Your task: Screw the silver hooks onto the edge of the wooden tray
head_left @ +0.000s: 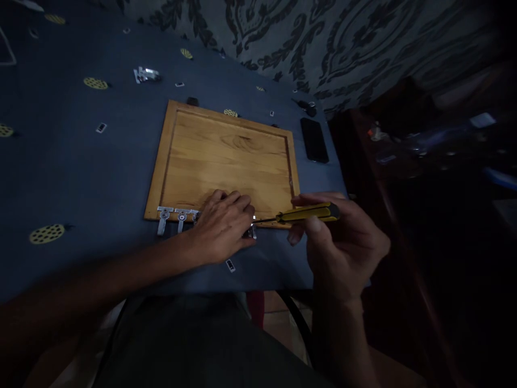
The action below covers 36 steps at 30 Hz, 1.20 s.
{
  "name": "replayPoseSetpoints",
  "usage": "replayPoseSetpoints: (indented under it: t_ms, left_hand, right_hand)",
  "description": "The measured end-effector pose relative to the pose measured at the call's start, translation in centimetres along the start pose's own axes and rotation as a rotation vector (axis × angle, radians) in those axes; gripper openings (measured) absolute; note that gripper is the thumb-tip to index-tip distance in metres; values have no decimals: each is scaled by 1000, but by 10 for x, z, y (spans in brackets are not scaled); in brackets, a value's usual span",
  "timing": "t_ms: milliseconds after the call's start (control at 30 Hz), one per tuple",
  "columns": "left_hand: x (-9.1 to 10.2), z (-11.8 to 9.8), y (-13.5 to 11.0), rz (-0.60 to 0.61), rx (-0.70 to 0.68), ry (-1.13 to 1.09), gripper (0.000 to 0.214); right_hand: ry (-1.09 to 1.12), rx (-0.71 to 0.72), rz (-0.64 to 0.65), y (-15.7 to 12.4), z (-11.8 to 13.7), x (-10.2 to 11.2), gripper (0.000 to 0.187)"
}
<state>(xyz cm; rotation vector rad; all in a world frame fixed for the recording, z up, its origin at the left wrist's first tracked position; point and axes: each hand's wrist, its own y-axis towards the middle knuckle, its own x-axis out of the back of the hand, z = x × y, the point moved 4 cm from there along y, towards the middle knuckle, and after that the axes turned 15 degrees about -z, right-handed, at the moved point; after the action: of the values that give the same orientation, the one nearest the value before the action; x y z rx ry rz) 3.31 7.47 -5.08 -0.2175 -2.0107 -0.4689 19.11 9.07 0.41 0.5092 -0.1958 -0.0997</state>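
A wooden panel (226,156) with a raised frame lies on the table. Along its near edge sit metal cabinet hinges (163,220), one partly covered by my left hand (224,223). That hand rests over the edge with bent fingers, gripping another hinge (252,230) that shows only in part beside the thumb. From the right, my right hand (343,245) holds a yellow and black screwdriver (302,213) by its handle. Its shaft points left and the tip reaches the hinge at my left fingers; the exact contact is too small to tell.
One loose hinge (147,74) lies farther back on the blue patterned tablecloth (109,178). A black phone (314,140) and a set of keys (307,106) are at the right of the panel. Patterned wallpaper (323,48) rises behind the table; dark furniture stands at the right.
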Motion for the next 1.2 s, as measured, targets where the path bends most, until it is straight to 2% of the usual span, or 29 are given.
replayPoseSetpoints:
  t_ms: [167, 400, 500, 633, 767, 933, 1033, 1200]
  left_hand:
    - [-2, 0, 0, 23, 7, 17, 45]
    - [-1, 0, 0, -29, -15, 15, 40]
    - [-1, 0, 0, -41, -15, 14, 40]
    - [-2, 1, 0, -32, -20, 23, 42]
    - [-2, 1, -1, -36, -25, 34, 42]
    - [-2, 1, -1, -49, -27, 28, 44]
    - [-3, 2, -1, -40, -28, 34, 46]
    - [-3, 2, -2, -34, -30, 39, 45]
  right_hand:
    - [23, -40, -71, -2, -1, -1, 12]
    - [41, -62, 20, -2, -3, 3, 30]
    - [25, -49, 31, -2, -1, 2, 21]
    - [21, -14, -27, -2, 0, 1, 12]
    - [39, -39, -56, -4, -3, 2, 13]
    - [46, -61, 35, -5, -4, 2, 26]
    - [29, -21, 33, -4, -2, 3, 22]
    - [25, -1, -61, -4, -1, 1, 12]
